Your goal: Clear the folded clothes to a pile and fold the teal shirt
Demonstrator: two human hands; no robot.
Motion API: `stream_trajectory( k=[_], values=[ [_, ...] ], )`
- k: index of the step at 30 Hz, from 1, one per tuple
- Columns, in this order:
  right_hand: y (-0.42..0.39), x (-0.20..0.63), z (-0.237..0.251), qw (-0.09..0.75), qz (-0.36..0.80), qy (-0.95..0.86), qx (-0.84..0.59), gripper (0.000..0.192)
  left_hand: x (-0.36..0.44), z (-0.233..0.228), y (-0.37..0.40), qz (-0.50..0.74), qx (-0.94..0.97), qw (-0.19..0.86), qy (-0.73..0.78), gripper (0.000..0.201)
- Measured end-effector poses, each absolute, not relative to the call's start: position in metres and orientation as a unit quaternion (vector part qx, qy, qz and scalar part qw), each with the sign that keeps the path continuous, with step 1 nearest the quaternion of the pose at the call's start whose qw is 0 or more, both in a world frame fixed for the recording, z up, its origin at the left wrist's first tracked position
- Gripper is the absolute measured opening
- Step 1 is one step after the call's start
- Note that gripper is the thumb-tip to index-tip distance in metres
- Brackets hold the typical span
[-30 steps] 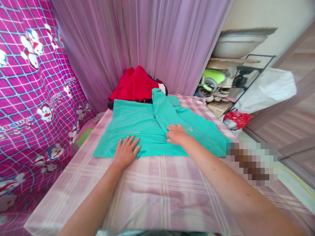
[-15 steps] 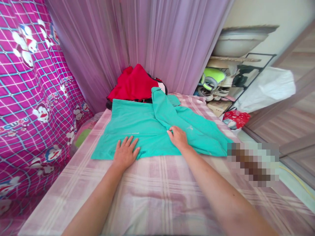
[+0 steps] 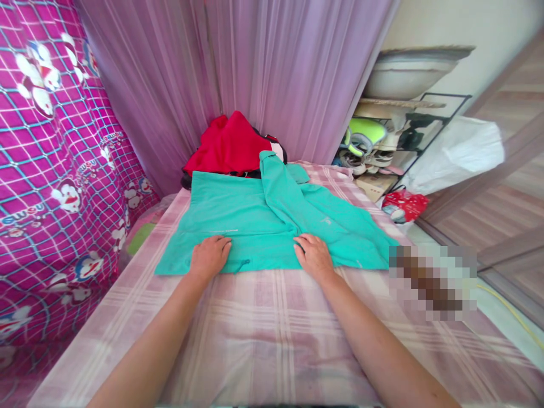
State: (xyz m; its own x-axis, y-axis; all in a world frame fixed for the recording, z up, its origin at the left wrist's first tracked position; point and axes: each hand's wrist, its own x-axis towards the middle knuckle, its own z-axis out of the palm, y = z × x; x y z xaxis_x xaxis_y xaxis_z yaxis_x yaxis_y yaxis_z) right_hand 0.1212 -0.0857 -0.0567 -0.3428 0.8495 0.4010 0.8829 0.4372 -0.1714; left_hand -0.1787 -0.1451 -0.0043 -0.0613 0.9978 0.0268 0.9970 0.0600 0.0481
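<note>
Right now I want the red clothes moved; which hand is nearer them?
Left. The left hand lies below the red clothes; the right hand is farther right.

2 hands [image 3: 208,256], 1 teal shirt [image 3: 250,218]

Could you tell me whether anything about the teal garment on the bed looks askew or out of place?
Slightly. The teal garment lies flat on its left half, but its right side is folded across at a slant, leaving a rumpled diagonal ridge. Both the left hand and right hand rest at its near hem. Behind it, red clothing sits in a loose heap.
</note>
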Motion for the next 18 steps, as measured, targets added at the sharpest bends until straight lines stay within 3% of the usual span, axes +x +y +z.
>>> stream_trajectory(
  k=[9,18],
  values=[
    [-0.089,0.131,-0.064,0.251,-0.025,-0.801,-0.543,0.032,-0.166,0.015,-0.087,-0.023,0.753,0.022,0.658,0.03],
    [-0.091,0.123,-0.062,0.147,-0.052,-0.784,-0.6,0.046,-0.171,-0.009,-0.083,0.018,0.712,-0.001,0.702,0.035]
  ],
)
